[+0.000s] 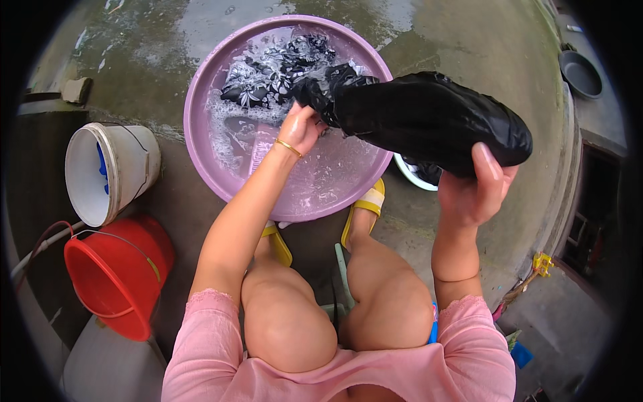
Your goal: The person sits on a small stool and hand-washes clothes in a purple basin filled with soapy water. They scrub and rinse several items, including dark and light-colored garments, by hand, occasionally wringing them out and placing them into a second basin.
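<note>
A wet black garment (422, 118) stretches from over the basin up to the right, its right part bulging out smooth and full. My right hand (482, 188) holds that rounded end, the thumb on its near side. My left hand (301, 130) grips bunched black cloth at the other end, over the basin. Below is a large round purple plastic basin (201, 166) of sudsy water. Black cloth with a white leaf pattern (266, 83) lies in the foam at its far side. A pink ridged washboard (261, 145) shows partly under the water near my left forearm.
A white bucket (135, 161) with something blue inside and a tilted red bucket (120, 271) stand at the left. A pale basin (412, 176) with dark cloth sits right of the purple one. A dark basin (580, 74) lies far right. My feet, in yellow slippers (371, 201), flank the purple basin's near edge.
</note>
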`<state>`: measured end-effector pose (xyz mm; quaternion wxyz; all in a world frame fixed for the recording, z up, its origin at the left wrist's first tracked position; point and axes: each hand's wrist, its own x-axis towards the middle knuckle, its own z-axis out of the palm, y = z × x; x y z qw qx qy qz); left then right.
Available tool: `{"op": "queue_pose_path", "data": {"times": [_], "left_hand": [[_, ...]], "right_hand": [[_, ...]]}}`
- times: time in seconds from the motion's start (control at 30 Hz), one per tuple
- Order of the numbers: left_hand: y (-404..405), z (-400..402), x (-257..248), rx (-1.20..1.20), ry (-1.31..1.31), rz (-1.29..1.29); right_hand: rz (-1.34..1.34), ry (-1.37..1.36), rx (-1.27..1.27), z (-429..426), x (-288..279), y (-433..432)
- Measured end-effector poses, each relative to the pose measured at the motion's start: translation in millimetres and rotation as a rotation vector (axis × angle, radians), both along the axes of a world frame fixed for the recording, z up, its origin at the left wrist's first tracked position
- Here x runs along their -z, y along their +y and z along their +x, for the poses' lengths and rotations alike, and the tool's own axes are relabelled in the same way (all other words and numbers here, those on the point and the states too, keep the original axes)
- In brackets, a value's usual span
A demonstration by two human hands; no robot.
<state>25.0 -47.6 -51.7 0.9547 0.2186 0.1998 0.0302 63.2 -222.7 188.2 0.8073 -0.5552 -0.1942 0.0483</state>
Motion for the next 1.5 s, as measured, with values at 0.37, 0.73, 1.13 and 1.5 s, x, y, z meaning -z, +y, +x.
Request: {"op": "queue_pose_path", "data": {"times": [0.37,0.73,1.13,1.5], "left_hand": [[25,-55,-22,0.149,-0.099,1.793],[-10,-33,-23,0.467,0.127,1.696],[33,23,33,0.641,0.823,1.714],[-20,-27,-68,0.210,-0.114,1.817]], "right_hand": [[-1.298,-0.188,-0.067,61,208,-53],[-1.288,-0.884,0.007,47,205,28],[-1.767,-0.340,-0.585,2,300,-11],[-0.895,0.135,-0.361,54,196,26]]}}
